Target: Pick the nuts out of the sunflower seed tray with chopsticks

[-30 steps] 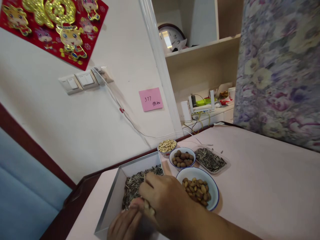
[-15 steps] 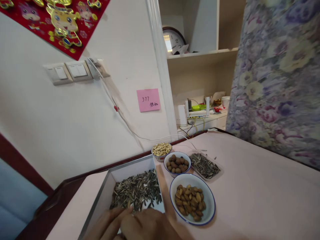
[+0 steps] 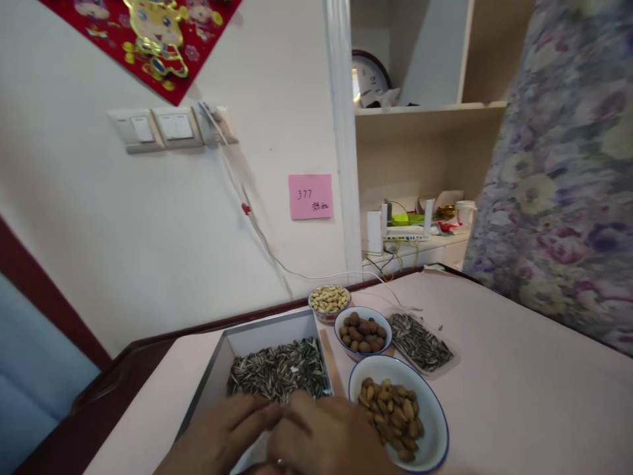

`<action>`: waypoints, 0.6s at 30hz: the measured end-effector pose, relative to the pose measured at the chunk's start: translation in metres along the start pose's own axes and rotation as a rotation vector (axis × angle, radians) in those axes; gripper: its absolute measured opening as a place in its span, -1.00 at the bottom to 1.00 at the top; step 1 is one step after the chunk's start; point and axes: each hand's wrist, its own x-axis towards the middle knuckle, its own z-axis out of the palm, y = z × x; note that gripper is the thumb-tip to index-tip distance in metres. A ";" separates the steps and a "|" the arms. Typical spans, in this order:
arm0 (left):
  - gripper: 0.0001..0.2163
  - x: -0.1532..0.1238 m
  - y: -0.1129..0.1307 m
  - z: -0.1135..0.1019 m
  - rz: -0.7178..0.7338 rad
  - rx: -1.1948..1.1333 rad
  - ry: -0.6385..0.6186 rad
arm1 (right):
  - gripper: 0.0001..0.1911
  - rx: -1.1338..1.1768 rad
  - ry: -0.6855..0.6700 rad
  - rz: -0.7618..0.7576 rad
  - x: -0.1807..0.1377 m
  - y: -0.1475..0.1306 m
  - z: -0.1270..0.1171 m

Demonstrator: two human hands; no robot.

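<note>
My left hand (image 3: 225,432) and my right hand (image 3: 321,435) meet at the bottom of the head view, over the near part of a shallow grey-edged box (image 3: 208,382). Both have bent fingers, with the fingertips close together. Whatever lies between them is hidden by the fingers and the frame edge. Striped sunflower seeds (image 3: 281,369) are heaped in the box just beyond my fingers, with a small white scrap among them. To the right of my right hand stands a white, blue-rimmed bowl (image 3: 435,422) of almonds (image 3: 393,412).
Behind the almonds are a bowl of round brown nuts (image 3: 363,333) and a bowl of peanuts (image 3: 330,299). A clear tray of sunflower seeds (image 3: 420,343) lies to their right. A white cable (image 3: 336,274) runs from the wall socket onto the pink-covered table (image 3: 519,369).
The view has swung a little, so the scene sits further right. My hands stay together and show slightly higher, with my right hand now overlapping the almond bowl's near left side.
</note>
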 end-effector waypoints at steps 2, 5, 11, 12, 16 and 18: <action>-0.56 0.011 -0.006 -0.017 -0.095 -0.040 0.014 | -0.37 0.163 0.058 0.057 0.004 0.011 -0.023; -0.68 0.030 -0.036 -0.031 -0.264 -0.213 -0.019 | -0.56 0.320 -0.086 0.116 0.013 0.025 -0.055; -0.68 0.050 -0.120 -0.006 -0.570 -0.201 -0.019 | -0.79 0.269 0.088 0.205 0.013 0.053 -0.083; -0.68 0.052 -0.128 0.001 -0.592 -0.203 -0.055 | -0.79 0.245 0.126 0.238 0.010 0.057 -0.083; -0.69 0.059 -0.143 0.025 -0.590 -0.265 -0.261 | -0.76 0.250 0.257 0.399 -0.001 0.068 -0.078; -0.70 0.060 -0.148 0.032 -0.602 -0.283 -0.341 | -0.74 0.247 0.257 0.394 0.000 0.070 -0.075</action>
